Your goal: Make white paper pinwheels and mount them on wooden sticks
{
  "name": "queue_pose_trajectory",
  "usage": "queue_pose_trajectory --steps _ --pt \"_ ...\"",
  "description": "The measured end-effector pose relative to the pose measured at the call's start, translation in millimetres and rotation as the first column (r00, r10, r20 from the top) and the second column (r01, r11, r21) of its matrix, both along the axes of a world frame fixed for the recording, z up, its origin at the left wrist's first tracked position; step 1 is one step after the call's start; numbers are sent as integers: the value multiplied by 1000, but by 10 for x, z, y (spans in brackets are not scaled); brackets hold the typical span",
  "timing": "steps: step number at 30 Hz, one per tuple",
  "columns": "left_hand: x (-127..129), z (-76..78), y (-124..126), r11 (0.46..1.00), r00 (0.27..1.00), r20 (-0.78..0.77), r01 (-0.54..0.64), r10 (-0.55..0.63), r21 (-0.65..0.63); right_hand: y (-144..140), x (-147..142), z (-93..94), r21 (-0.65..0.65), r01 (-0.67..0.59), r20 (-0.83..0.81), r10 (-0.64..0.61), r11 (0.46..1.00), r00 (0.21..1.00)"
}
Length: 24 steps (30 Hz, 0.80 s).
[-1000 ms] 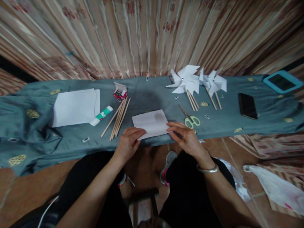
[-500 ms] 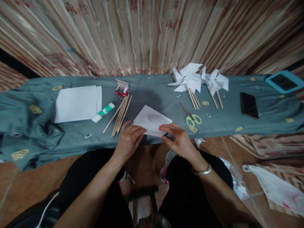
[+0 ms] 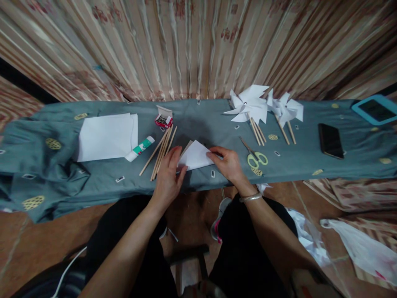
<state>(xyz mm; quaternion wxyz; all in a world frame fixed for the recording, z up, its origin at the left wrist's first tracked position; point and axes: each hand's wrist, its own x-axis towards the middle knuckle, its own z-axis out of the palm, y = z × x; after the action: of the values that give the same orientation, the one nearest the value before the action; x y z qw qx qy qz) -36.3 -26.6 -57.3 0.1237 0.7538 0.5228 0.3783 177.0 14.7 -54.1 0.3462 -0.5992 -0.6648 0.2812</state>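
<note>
A white sheet of paper (image 3: 196, 156), folded over into a triangle, lies at the front of the table between my hands. My left hand (image 3: 169, 173) holds its left corner, the fingers behind and the thumb in front at the lower edge. At the right corner, my right hand (image 3: 226, 163) pinches the paper between thumb and fingers. Several wooden sticks (image 3: 161, 153) lie just beyond my left hand. To the right of my right hand rest scissors (image 3: 256, 158) with light green handles.
A stack of white paper (image 3: 104, 137) and a glue stick (image 3: 139, 149) lie on the left. Behind the sticks stands an open small red box (image 3: 163, 118). Paper pinwheels (image 3: 250, 105) on sticks, a phone (image 3: 330, 140) and a blue-framed tablet (image 3: 374, 109) are on the right.
The paper was a flatter diamond shape; now its near part is folded up into a triangle. My left hand has opened out a little along its left side.
</note>
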Motion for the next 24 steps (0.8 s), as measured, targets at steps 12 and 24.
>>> queue_pose_trajectory --steps 12,24 --pt "179 -53 -233 976 868 -445 194 -218 -100 64 -141 -118 187 -23 204 -16 982 979" --pt "169 -54 -233 974 849 -477 194 -226 -116 67 -145 -151 203 -33 237 -17 979 971"
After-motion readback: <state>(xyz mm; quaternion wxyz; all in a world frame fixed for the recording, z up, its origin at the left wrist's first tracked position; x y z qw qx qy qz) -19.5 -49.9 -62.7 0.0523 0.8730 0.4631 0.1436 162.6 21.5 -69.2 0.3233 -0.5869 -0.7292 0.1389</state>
